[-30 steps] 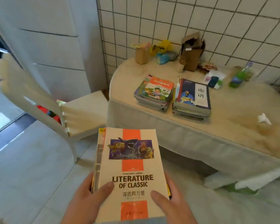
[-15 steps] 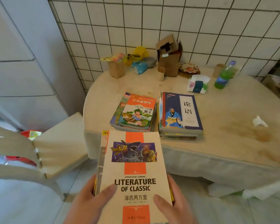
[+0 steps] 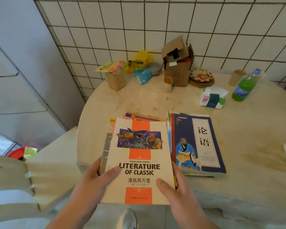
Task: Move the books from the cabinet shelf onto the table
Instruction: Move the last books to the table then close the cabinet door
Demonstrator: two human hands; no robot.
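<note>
- Where white tiled wall (image 3: 155,22) backs the stained round table (image 3: 254,146) (clutter far), a blue-covered pile (image 3: 196,142) lies.
- Left hand (image 3: 96,179), right hand (image 3: 177,189) — thumbs on top — grip the stack of books (image 3: 139,162).

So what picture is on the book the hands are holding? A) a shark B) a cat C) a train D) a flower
A: the top book, gripped at its near corners by the left hand and the right hand, shows a grey shark with open jaws on a purple panel above the words LITERATURE OF CLASSIC.
</note>
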